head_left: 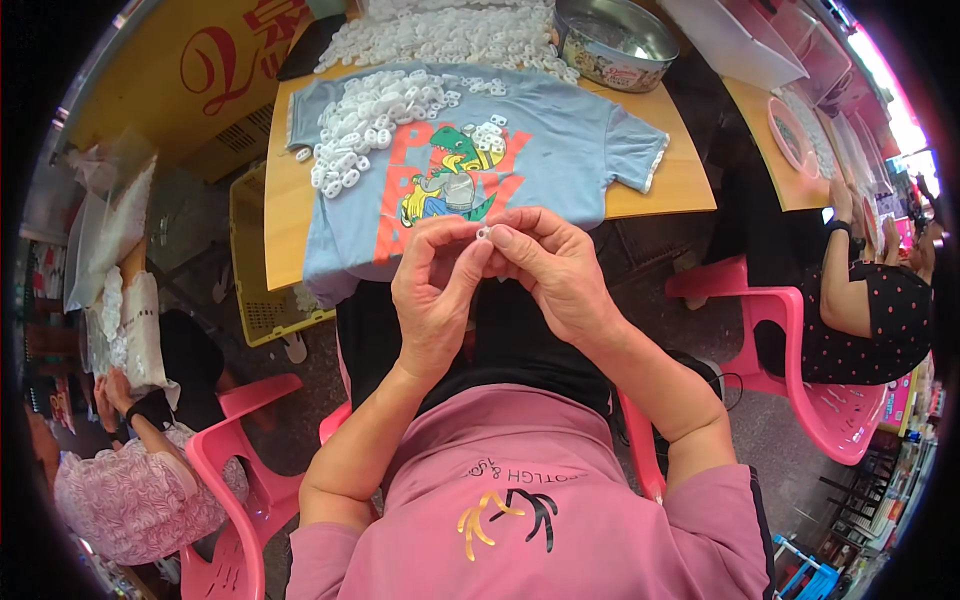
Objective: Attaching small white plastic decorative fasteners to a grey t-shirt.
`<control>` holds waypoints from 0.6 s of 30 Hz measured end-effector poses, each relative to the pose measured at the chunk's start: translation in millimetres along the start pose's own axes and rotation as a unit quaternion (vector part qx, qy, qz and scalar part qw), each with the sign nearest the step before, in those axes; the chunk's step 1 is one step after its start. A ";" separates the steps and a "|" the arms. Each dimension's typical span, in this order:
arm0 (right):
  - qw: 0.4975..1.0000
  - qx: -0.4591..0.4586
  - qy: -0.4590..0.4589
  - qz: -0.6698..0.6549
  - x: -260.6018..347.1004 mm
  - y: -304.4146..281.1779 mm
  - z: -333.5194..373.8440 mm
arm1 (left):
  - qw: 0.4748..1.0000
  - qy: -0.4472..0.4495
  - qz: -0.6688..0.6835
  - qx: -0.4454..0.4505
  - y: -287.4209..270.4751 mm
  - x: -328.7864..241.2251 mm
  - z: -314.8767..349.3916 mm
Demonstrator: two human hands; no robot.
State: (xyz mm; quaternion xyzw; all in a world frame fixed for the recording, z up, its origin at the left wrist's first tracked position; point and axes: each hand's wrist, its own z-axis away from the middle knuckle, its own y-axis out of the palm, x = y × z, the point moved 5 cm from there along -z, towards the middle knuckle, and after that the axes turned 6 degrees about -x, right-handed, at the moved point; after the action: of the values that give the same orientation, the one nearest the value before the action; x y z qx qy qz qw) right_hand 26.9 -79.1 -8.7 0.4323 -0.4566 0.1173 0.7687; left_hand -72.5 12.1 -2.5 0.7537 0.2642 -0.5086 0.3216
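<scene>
Between my fingertips, just past the near edge of the table, is a small white plastic piece [484, 233], mostly covered by the fingers. My left hand [430, 285] pinches it from one side, and my right hand [556, 272] grips it with thumb and forefinger from the other. Beyond my hands a grey-blue T-shirt [570, 150] with a dinosaur print lies spread over the table. A heap of small white plastic pieces with two holes [375, 110] rests on its far left part. A few more pieces [490, 130] sit near the print.
A larger mound of white pieces [440, 35] covers the table's far end, beside a round metal tin [618, 50]. The wooden table [660, 190] shows around the shirt. A yellow crate [255, 300] stands at lower left. Seated people are on both sides, on pink chairs [745, 290].
</scene>
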 end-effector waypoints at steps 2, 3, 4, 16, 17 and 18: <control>0.998 0.016 -0.007 0.060 6.1 0.5 -3.6 | 1.000 0.004 -0.012 0.001 -1.7 -0.1 -4.1; 0.992 0.032 -0.017 0.118 10.7 -0.1 -6.6 | 0.998 -0.051 0.027 -0.010 -1.6 -0.3 -6.6; 0.992 0.033 -0.016 0.119 14.8 -4.6 -13.5 | 0.992 -0.106 0.064 -0.022 -2.0 2.1 -7.8; 0.551 0.001 -0.369 0.748 84.3 -39.0 -82.3 | 0.986 -0.141 0.089 -0.011 -10.6 3.1 -8.6; 0.551 0.001 -0.370 0.748 86.3 -38.4 -83.7 | 0.986 -0.146 0.085 -0.009 -11.3 2.7 -8.7; 0.531 0.015 -0.366 0.764 86.5 -35.8 -85.3 | 0.986 -0.145 0.084 -0.010 -12.4 1.5 -9.2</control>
State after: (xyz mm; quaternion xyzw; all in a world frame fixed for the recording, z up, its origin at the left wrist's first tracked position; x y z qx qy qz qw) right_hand 146.8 -53.3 23.0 -0.0652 -0.8524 0.4982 0.1447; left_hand -75.6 27.2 -4.0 0.6885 0.1553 -0.5810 0.4054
